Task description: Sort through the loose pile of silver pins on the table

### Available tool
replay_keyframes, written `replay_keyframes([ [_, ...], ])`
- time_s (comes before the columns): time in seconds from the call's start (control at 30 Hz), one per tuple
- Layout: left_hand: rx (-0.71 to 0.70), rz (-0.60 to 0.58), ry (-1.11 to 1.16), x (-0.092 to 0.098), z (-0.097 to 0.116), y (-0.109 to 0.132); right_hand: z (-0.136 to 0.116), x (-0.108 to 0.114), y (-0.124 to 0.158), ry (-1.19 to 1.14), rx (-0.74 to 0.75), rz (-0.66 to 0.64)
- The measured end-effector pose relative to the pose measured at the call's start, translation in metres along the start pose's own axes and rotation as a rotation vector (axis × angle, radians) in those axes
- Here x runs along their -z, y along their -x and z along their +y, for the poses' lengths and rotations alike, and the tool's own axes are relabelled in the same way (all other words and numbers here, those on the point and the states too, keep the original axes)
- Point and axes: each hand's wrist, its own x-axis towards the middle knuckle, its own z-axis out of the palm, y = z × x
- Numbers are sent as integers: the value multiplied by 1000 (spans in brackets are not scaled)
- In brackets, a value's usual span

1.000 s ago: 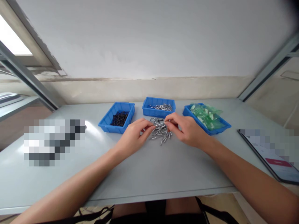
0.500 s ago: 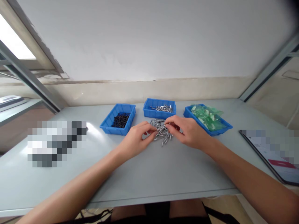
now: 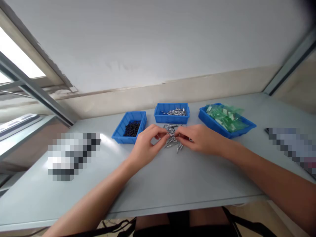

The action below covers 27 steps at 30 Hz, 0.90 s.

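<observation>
My left hand (image 3: 150, 141) and my right hand (image 3: 198, 140) meet fingertip to fingertip over a loose pile of thin silver metal pins (image 3: 179, 148) on the grey table. Thumb and forefinger of each are pinched, and one silver pin (image 3: 172, 134) appears to span the gap between them. Its ends are hidden by the fingers. Right behind the pile stands a blue bin (image 3: 158, 119) with similar silver pins (image 3: 176, 112) inside.
A blue bin (image 3: 118, 140) of black screw-like pieces (image 3: 132, 128) stands at the left. On the right, another blue bin (image 3: 209, 123) holds green plastic bags (image 3: 228, 117). Blurred-out objects lie at the far left (image 3: 71, 154) and far right (image 3: 291, 141) of the grey table (image 3: 177, 184).
The view has tilted and shifted slightly. My right fingertips have come lower and closer to my left ones, over the same pile. The bins stay put.
</observation>
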Motion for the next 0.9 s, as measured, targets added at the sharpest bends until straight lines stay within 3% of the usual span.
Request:
replay_keyframes([
  [0.37,22,-68,-42,3,5,-1,4,-6,1,-6,54,21],
  [0.9,61,-59,-3,2,4,0,4,-4,0,5,21,-6],
])
